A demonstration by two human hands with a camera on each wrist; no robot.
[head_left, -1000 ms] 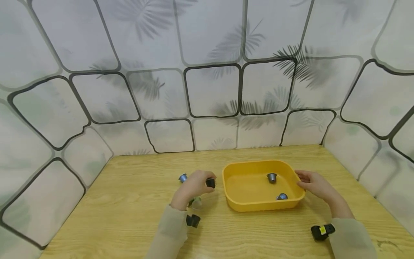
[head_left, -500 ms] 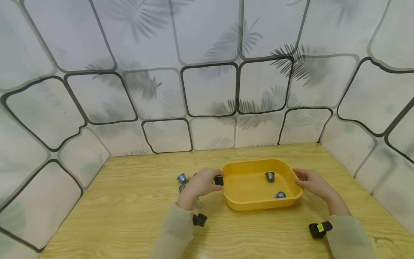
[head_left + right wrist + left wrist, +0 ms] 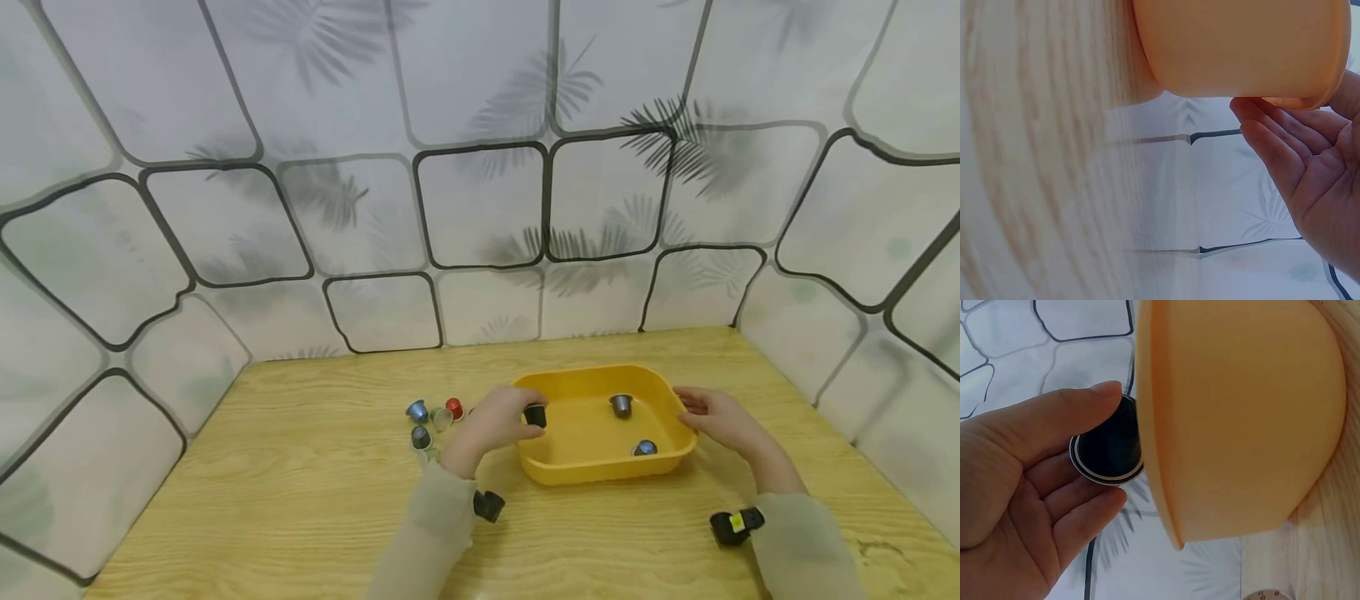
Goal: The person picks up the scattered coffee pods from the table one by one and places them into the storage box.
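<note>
My left hand (image 3: 495, 425) pinches a black coffee capsule (image 3: 535, 416) between thumb and fingers, over the left rim of the yellow tray (image 3: 592, 477). In the left wrist view, the capsule (image 3: 1109, 440) shows a silver ring, and the tray's wall hides part of it. At the tray's right end, my right hand (image 3: 723, 425) grips the rim; in the right wrist view its fingers (image 3: 1279, 140) lie along the outside of the wall. Inside the tray are a grey capsule (image 3: 621, 406) and a blue capsule (image 3: 645, 448).
Left of the tray, several loose capsules lie on the wooden table (image 3: 300, 492): a blue one (image 3: 417, 411), a red one (image 3: 454, 408), a dark grey one (image 3: 421, 437) and pale green ones (image 3: 441, 418). My left forearm passes close beside them. A patterned curtain (image 3: 487, 308) encloses the table.
My left hand has carried the black capsule rightward from beside the tray to over its left rim, uncovering the loose capsules. The right hand has stayed at the tray's right end.
</note>
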